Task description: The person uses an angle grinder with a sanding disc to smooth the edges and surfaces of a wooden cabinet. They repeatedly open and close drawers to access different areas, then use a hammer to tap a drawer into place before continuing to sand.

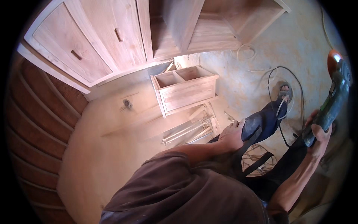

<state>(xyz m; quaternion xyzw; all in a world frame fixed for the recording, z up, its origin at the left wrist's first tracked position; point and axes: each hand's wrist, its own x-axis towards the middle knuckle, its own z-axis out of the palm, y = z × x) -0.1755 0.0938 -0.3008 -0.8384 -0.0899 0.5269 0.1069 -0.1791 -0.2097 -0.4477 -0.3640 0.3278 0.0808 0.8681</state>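
My right hand (321,139) grips the dark green body of an angle grinder (329,106) out at the right. An orange disc (332,65) sits at the tool's far end, raised away from any wood. My left hand (232,135) lies over my bent knee (257,125), its fingers resting on the dusty dark trousers and holding nothing. Left of that knee stands a small two-compartment wooden box (190,95), open at the top, with a plain front panel.
A large pale wooden cabinet (108,37) with slotted doors and open bays spans the far side. Wood strips (188,130) lie beside the box. A black cable (301,87) loops near my sandalled foot (285,91). Brown steps or slats (41,130) curve along the left.
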